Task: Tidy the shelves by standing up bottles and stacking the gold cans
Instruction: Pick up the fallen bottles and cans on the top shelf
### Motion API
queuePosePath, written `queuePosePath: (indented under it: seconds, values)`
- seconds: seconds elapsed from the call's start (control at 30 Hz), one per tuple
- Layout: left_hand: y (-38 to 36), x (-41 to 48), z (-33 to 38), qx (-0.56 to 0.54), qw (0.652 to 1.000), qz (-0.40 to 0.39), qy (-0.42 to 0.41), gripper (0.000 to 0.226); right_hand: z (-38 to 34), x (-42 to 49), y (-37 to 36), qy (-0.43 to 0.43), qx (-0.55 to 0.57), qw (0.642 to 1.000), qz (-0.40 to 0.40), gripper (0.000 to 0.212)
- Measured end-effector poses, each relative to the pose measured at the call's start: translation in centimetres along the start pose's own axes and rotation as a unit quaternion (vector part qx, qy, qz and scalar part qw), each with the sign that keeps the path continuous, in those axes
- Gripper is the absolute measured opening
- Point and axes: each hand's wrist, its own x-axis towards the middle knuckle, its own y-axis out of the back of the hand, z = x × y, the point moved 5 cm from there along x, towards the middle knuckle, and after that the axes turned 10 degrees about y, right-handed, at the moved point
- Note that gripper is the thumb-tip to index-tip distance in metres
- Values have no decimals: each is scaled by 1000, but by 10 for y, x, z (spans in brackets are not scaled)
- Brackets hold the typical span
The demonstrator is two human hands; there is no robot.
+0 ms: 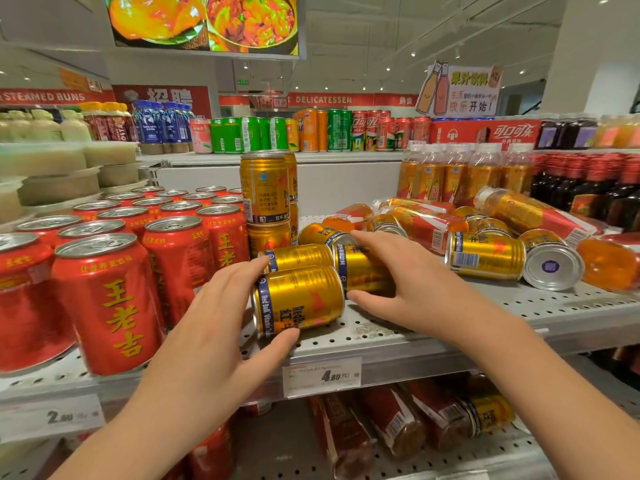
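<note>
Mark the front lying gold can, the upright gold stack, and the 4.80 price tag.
Front lying gold can point(302, 299): head view, middle of its side.
Upright gold stack point(265, 188): head view, top can's label.
Price tag point(322, 377): head view, its printed face.

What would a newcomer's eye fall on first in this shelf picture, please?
The two hands at centre: the left hand grips the front gold can, lying on its side, and the right hand holds the second gold can beside it. To their right, toppled bottles and loose gold cans litter the shelf, while red cans stand in neat rows on the left.
</note>
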Motion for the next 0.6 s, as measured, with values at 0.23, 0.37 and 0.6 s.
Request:
queuePosePath:
  seconds: [0.23,0.37,0.6]
  values:
    - [12,8,35,-6,996,65,-58,75,9,-21,23,-23,-8,998,61,68]
    - [-11,26,92,-27,992,42,-116,59,34,-51,61,-36,-26,991,127,49]
    - [-109,74,180,-4,984,-46,-173,62,117,-119,106,-109,-58,983,135,46]
